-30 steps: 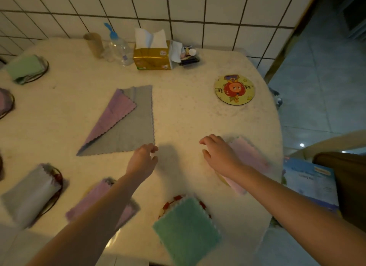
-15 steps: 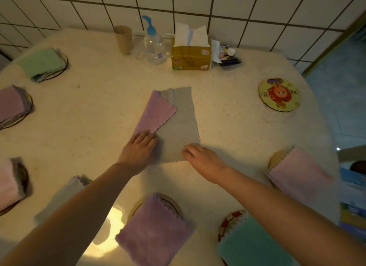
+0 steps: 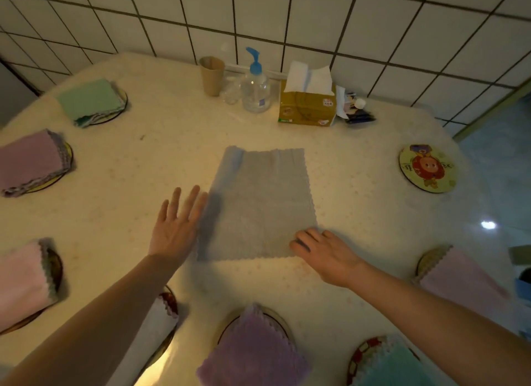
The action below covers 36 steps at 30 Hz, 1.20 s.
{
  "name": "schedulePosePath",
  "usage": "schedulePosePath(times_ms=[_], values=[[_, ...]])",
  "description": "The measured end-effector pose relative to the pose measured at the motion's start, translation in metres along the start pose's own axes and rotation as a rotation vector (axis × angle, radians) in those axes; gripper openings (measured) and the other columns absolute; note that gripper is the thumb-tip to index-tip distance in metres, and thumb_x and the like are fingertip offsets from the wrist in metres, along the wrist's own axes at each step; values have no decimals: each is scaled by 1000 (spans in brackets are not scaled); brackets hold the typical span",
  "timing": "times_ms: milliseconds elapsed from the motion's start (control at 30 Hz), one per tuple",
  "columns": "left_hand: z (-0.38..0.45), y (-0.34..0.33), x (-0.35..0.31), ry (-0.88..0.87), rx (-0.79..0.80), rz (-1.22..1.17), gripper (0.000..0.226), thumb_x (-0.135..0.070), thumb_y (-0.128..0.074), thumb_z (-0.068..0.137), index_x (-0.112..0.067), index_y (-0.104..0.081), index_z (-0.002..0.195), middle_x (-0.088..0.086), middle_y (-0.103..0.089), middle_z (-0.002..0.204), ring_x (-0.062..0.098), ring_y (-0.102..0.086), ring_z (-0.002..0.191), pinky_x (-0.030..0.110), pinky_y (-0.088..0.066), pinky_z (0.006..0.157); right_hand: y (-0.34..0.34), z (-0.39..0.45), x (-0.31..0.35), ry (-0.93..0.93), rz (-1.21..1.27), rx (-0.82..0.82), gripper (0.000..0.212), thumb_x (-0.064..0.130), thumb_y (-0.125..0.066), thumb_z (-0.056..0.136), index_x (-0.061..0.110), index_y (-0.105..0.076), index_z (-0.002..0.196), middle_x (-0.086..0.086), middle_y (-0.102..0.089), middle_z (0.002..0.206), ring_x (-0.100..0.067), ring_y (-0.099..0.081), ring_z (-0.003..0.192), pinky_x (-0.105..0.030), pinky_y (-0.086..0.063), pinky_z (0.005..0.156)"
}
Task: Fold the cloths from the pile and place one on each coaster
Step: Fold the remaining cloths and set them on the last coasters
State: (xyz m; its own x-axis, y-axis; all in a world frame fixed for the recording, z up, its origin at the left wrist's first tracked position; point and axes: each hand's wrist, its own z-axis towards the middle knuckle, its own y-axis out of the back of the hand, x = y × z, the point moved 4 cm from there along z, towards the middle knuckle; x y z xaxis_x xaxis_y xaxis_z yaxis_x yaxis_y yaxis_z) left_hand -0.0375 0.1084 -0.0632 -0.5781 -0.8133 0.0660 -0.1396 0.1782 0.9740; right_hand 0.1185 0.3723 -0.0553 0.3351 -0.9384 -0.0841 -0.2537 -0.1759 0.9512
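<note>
A grey cloth (image 3: 260,204) lies spread flat in the middle of the table, grey side up. My left hand (image 3: 176,225) is open with fingers apart, right beside the cloth's left edge. My right hand (image 3: 323,250) rests flat on the cloth's near right corner. One coaster (image 3: 427,168) with an orange cartoon figure lies bare at the right. The other coasters round the table each carry a folded cloth: green (image 3: 89,100), purple (image 3: 30,161), pink (image 3: 20,279), white (image 3: 155,325), purple (image 3: 253,348), teal (image 3: 393,365) and pink (image 3: 459,276).
Along the tiled wall stand a brown paper cup (image 3: 212,75), a pump bottle (image 3: 255,90), a yellow tissue box (image 3: 307,104) and some small items (image 3: 355,110). The table edge curves away at the right, with floor beyond.
The folded-over purple corner has been flipped flat, so the cloth now lies fully spread, grey side up. My left hand has drawn off to its left edge; my right hand moved onto the near right corner.
</note>
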Motion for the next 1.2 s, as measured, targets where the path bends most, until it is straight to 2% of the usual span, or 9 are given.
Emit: schedulePosePath(times_ms=[133, 333, 500, 567, 667, 733, 900, 1100, 1200], values=[[-11, -17, -28, -570, 47, 50, 71, -17, -36, 94, -31, 6, 149, -1, -6, 160, 15, 18, 144, 43, -14, 117, -2, -2, 2, -24, -23, -33, 64, -4, -71, 47, 12, -56, 107, -8, -58, 100, -26, -57, 84, -34, -47, 54], [-19, -22, -50, -386, 243, -5, 77, -63, -15, 87, -25, 4, 151, 0, 19, 156, 26, 14, 145, 43, -4, 118, -8, 5, -3, -63, 17, -22, 51, -7, -70, 49, 12, -55, 94, -6, -59, 92, -25, -57, 80, -33, -45, 58], [-20, -17, -61, -357, 192, 83, 58, -37, -56, 84, -5, -53, 132, 22, -52, 136, 45, -51, 121, 50, -53, 88, -12, -3, -2, -61, 27, -61, 37, -5, -62, 59, 9, -53, 92, -10, -55, 95, -25, -53, 81, -32, -39, 52], [-22, -14, -70, -374, 120, 38, 64, -17, -67, 85, 0, -40, 140, 24, -39, 146, 47, -40, 130, 48, -46, 99, -13, -3, 0, -57, -47, -39, 50, -8, -66, 40, 6, -57, 87, -12, -58, 88, -25, -55, 75, -30, -41, 46], [-27, -19, -77, -360, 120, 79, 67, -3, -38, 99, -6, 4, 150, 17, 6, 159, 38, 2, 145, 42, -16, 117, -13, 3, 0, -45, -107, -38, 55, -9, -70, 26, 8, -58, 77, -8, -58, 75, -23, -54, 64, -29, -40, 44], [-28, -18, -78, -341, 106, 55, 70, -1, -36, 98, -10, 10, 150, 12, 11, 159, 33, 7, 146, 38, -13, 118, -13, 7, -3, -40, -116, -47, 55, -7, -75, 28, 10, -54, 75, -5, -54, 70, -21, -51, 59, -29, -40, 47], [-27, -9, -85, -283, 141, -25, 62, -3, -33, 99, -9, -1, 152, 5, 7, 160, 21, -2, 148, 31, -25, 113, 3, -8, -18, -65, -70, -126, 63, -14, -72, 30, 14, -40, 77, -5, -48, 65, -21, -44, 51, -29, -30, 49], [-48, 0, -118, -487, 162, -239, 52, -6, -40, 97, -20, -33, 146, -1, -22, 157, 17, -29, 142, 28, -24, 115, 4, -85, -23, -31, -33, -150, 64, -8, -78, 39, 17, -37, 81, -2, -50, 73, -17, -47, 58, -26, -37, 49], [-67, 11, -128, -494, 176, -344, 57, -41, -25, 89, -23, -49, 138, 2, -47, 144, 21, -49, 128, 30, -39, 104, 7, -126, -8, -45, -25, -107, 59, -6, -76, 37, 18, -44, 79, 1, -48, 76, -12, -46, 60, -20, -22, 46]])
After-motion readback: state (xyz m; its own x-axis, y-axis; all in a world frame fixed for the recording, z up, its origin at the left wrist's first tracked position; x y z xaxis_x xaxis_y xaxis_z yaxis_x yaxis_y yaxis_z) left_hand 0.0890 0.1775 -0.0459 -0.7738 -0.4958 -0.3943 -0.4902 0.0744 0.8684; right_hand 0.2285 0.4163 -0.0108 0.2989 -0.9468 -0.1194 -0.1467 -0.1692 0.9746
